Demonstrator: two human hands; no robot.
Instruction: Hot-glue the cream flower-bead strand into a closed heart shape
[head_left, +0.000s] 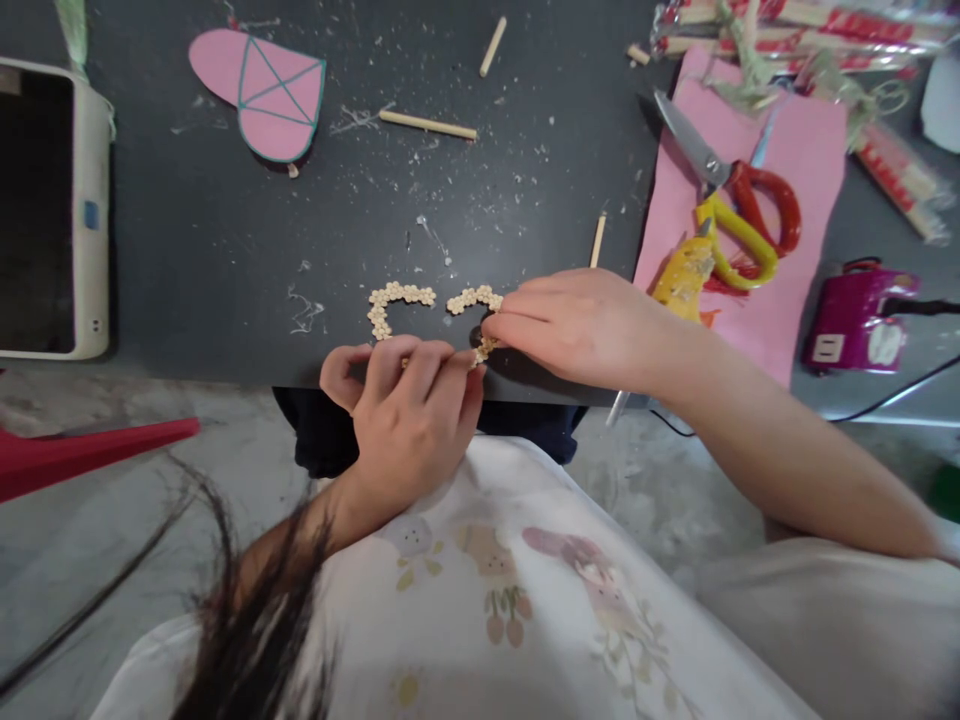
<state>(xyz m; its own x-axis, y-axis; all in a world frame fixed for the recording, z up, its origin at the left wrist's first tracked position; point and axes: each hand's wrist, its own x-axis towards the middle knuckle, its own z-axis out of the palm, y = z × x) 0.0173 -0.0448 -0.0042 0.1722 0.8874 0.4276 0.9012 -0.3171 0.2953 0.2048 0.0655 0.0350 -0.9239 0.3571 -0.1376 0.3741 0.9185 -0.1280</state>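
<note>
A strip of small pale round wooden slices (pixel 400 292), joined side by side, lies on the dark table near its front edge. It bends into an open outline with a gap at the top; a shorter right part (pixel 474 297) curves toward my right hand. My left hand (pixel 409 415) is closed, its curled fingers pressing on the lower stretch and hiding most of it. My right hand (pixel 589 330) is closed too, fingers together and pinching the right side of the strip. Both hands nearly meet at the lower right. A dark round spot shows beside my right fingertips.
Thin wooden sticks (pixel 427 124) and glue threads dot the table. A pink paper cutout (pixel 281 95) and a phone (pixel 94 210) are left. Scissors (pixel 712 165) and a yellow tool (pixel 684 272) rest on pink sheets (pixel 810 150), near a purple box (pixel 861 318) and wrapped sticks (pixel 847 20).
</note>
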